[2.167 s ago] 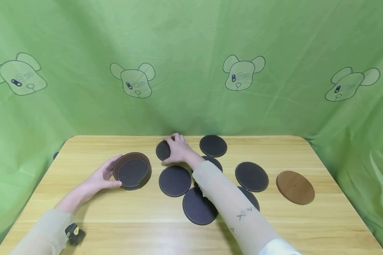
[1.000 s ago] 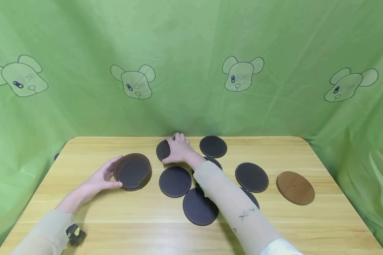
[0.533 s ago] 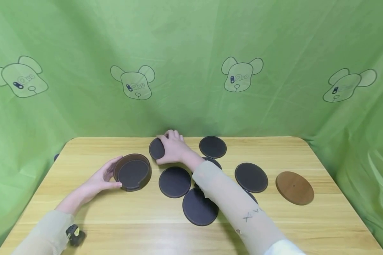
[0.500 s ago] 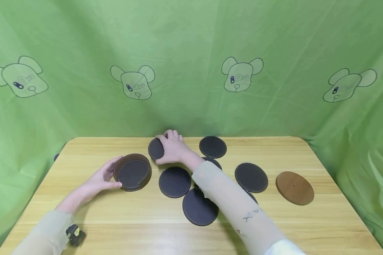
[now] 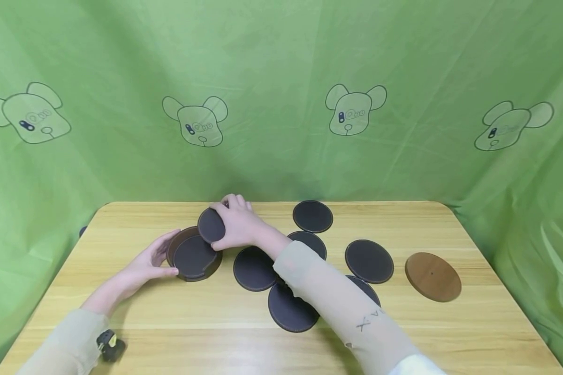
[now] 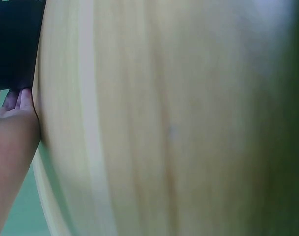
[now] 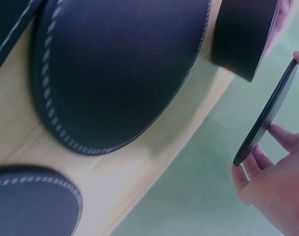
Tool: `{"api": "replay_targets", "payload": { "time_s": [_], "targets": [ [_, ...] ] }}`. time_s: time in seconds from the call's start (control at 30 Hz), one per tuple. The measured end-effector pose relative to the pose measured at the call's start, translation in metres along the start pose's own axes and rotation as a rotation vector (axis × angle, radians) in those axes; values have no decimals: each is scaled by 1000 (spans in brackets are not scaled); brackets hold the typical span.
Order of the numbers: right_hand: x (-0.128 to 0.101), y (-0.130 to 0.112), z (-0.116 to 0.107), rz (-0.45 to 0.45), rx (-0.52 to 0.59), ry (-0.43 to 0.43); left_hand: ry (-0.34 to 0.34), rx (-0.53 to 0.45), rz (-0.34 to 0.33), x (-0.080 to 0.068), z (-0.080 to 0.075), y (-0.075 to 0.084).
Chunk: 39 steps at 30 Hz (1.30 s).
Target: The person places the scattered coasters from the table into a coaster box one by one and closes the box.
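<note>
My left hand (image 5: 145, 260) grips the left side of a round brown coaster holder (image 5: 179, 241), thumb at its front and fingers behind. The holder has a raised wall with a notch at the front right, and a dark stitched disc lies at its bottom. My right hand (image 5: 239, 224) pinches a dark round coaster (image 5: 210, 225) by its edges. That coaster overlaps the holder's back right rim in the head view. In the right wrist view the held coaster (image 7: 267, 115) is seen edge-on, raised, beside the holder (image 7: 243, 37). The left wrist view catches the holder's dark wall (image 6: 14, 46).
Several dark coasters lie flat on the wooden table (image 5: 192, 323), including one at the back (image 5: 313, 216) and one right of centre (image 5: 369, 261). My right forearm passes over some of them. A brown wooden disc (image 5: 433, 276) lies at the right. A green curtain (image 5: 281, 166) hangs behind.
My right hand has lifted the coaster from the table's back and carried it left to the holder's rim. My left hand and the holder have stayed put.
</note>
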State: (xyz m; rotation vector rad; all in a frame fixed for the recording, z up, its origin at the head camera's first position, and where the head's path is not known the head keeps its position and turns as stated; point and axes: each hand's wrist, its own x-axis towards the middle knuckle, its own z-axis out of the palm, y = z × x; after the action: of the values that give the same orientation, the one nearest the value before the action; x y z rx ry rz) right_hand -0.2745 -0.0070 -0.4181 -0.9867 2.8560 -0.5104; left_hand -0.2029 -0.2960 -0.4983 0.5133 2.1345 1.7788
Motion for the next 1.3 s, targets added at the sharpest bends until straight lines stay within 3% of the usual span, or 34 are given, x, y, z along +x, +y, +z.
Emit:
{"api": "replay_targets", "payload": {
  "time_s": [0.7,1.3],
  "targets": [
    [1,-47,19,-101,-116,-64,-2,22,-10,1,-1,-1],
    [0,-56,32,-119,-171,-110,-10,-2,-34,-2,0,5]
  ]
}}
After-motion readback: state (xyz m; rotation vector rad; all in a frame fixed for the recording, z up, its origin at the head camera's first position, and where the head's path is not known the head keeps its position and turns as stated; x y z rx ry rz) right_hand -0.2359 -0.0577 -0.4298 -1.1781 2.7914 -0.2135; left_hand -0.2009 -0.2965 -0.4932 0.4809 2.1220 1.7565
